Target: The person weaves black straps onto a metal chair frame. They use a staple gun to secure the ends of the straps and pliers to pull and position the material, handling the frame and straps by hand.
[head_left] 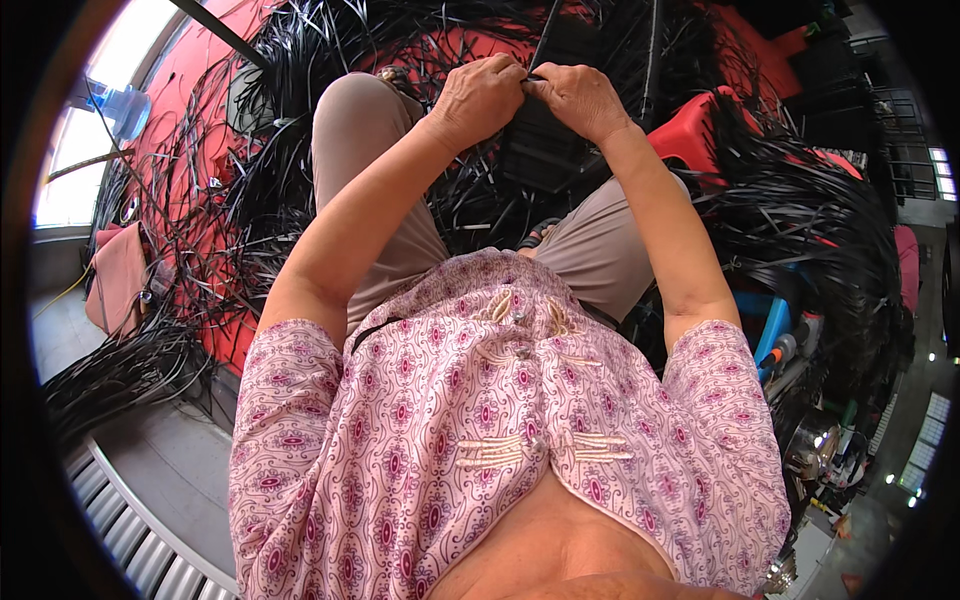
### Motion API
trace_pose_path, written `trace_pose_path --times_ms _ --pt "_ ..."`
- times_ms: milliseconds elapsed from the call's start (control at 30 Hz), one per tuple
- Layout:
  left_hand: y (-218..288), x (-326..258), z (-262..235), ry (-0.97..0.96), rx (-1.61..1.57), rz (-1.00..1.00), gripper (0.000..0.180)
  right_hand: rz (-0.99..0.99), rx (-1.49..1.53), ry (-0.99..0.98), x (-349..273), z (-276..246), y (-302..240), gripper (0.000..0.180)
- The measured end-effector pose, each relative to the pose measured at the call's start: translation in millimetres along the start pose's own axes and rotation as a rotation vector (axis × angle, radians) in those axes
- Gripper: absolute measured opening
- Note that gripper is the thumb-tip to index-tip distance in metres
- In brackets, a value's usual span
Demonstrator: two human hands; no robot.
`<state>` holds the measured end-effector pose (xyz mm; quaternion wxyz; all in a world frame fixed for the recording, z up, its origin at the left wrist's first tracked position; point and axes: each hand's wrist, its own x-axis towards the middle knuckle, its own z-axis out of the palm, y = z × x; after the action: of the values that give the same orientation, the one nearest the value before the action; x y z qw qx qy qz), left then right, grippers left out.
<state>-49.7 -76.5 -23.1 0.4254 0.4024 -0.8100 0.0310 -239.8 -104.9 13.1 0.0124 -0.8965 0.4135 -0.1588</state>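
Two hands (pixel 478 100), apparently one blue bottle (pixel 127 112)

Left hand (pixel 480 100) and right hand (pixel 582 100) meeting at far side, pinching small dark piece (pixel 532 79). Black strips (pixel 280 175) lying tangled over red sheet (pixel 190 75) at left, more strips heaping at right, touching red stool (pixel 688 142).

free gap between forearms (pixel 375 215), black strips (pixel 310 50) beyond
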Motion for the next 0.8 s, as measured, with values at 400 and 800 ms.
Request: trace_pose_path --times_ms 400,800 --pt "-20 12 -15 -0.143 -0.187 -0.035 0.018 0.113 0.190 -0.086 8 0 2 0.038" --pt "-19 6 -8 0.000 -0.267 -0.106 0.023 -0.036 0.149 0.297 -1 8 -10 0.021"
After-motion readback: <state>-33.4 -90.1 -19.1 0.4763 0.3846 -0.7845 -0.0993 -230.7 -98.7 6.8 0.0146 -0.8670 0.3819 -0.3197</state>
